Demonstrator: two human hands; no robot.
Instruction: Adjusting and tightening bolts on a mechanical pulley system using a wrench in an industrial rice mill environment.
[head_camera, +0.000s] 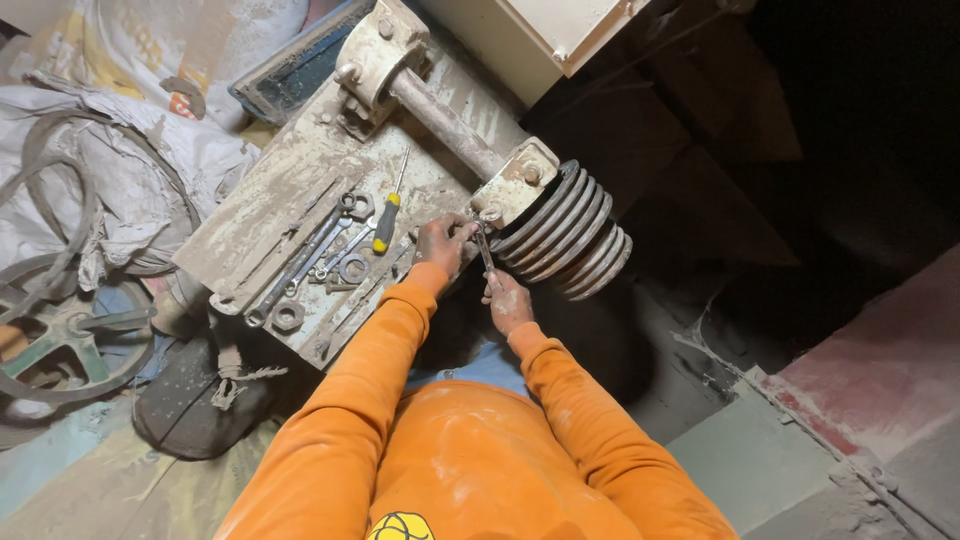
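1. My right hand is closed around the lower end of a spanner. Its shaft runs up and away from me, and its head sits at the bolt on the near foot of a bearing block.
2. My left hand is curled at the edge of the dusty machine base plate, just beside the spanner's head. The fingers are bent around something small there, but I cannot tell what they grip.
3. The bearing block carries a steel shaft, which runs up to a second bearing housing.
4. A multi-groove belt pulley sits on the shaft end, just right of the block and my hands.
5. On the plate to my left lie a yellow-handled screwdriver, several long spanners, a washer and a large hex nut.
6. Further left a spoked wheel rests on the floor beside dusty sacks.
7. Both my sleeves are orange.
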